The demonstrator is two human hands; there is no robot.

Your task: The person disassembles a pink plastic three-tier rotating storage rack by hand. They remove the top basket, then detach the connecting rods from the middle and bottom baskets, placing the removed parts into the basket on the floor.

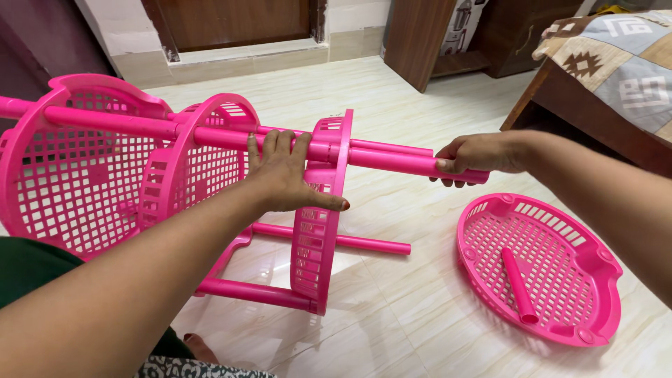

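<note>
While the pink plastic rack (210,182) lies on its side on the tiled floor (392,308), I have both hands on it. My left hand (283,175) is flat against the nearest basket tier (318,217), palm on its rim and fingers spread upward so that they lap over the top pole (210,134) where it passes through that tier. My right hand (476,155) is wrapped around the free end of the same pole, fingers curled shut on the pink tube (413,163) that sticks out past the tier toward my right.

That tier stands on edge, its latticed wall facing me. Behind it, further to my left, two more round baskets (70,182) are threaded on the poles, also on edge, their mesh bottoms turned my way. A lower pole (255,292) runs along the floor through the nearest tier, and another one (350,241) pokes out beyond it, resting on the tiles.

Well apart from the rack, to my right on the floor, lies a loose pink basket (560,318) with its open side up. A short pink tube (519,283) lies inside it on the mesh.

Farther out, a bed with a patterned patchwork cover (623,63) stands at the upper right, a wooden door (416,38) is near it, and a pale wall with a wooden panel (238,21) closes the far side. My green clothing (28,269) shows at the lower left.
</note>
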